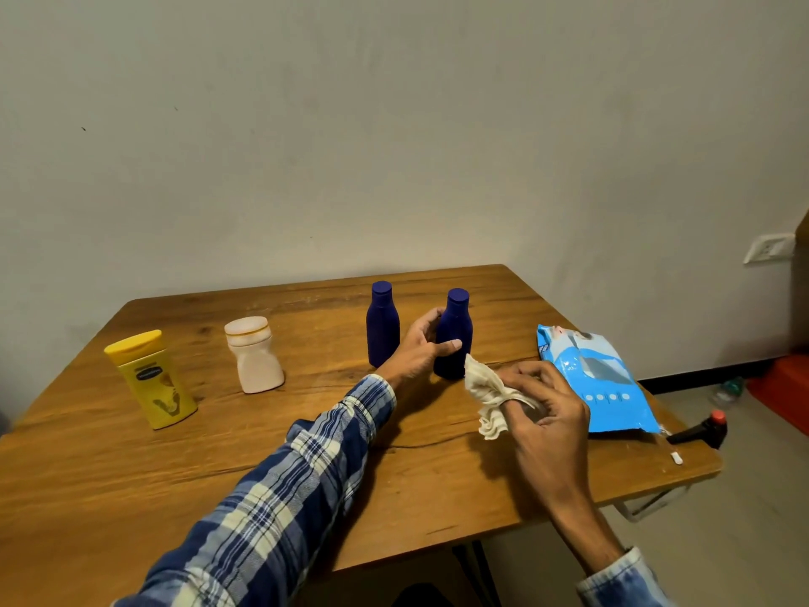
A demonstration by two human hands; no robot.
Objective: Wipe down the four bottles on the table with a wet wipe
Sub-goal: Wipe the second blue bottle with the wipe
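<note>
Two hands busy, left hand (418,343) fingers wrapped round blue bottle (454,339), right hand (547,405) fingers pinching crumpled wipe (488,398)

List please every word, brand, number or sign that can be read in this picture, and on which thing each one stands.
None can be read.
Yellow bottle: dark oval label, print too blurred.
Blue wipes pack: a picture and a row of white dots, any print too small.
Two dark blue bottles, white bottle: no text visible.
</note>
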